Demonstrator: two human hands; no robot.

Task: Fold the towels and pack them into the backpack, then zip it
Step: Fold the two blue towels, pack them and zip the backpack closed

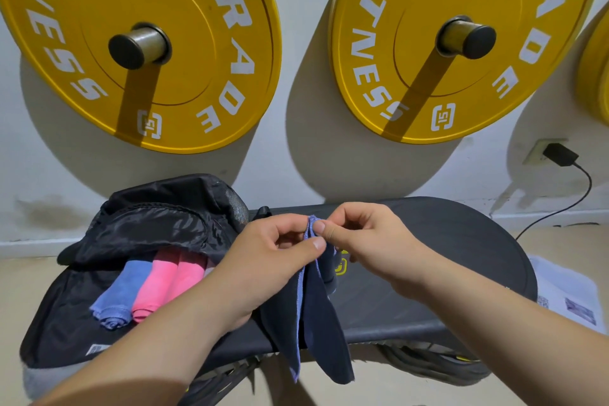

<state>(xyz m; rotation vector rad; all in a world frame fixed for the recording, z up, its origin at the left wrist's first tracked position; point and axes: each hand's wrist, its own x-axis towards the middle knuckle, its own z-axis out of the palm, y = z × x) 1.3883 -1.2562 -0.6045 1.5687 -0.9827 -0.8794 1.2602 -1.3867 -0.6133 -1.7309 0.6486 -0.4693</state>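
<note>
Black bench point(428, 273) carries open backpack point(138, 234) at its left end, rolled blue and pink towels point(148, 283) inside. Dark towel point(316, 313) hangs above the bench, top edge pinched by left hand point(270, 254) and right hand point(359, 234).

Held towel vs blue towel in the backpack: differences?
Colour: the held towel is dark navy with a lighter blue edge; the blue towel is pale periwinkle. Pose: the held towel hangs loose, pinched at its top by the left hand and right hand; the blue towel lies rolled in the open backpack. Both are cloth.
</note>
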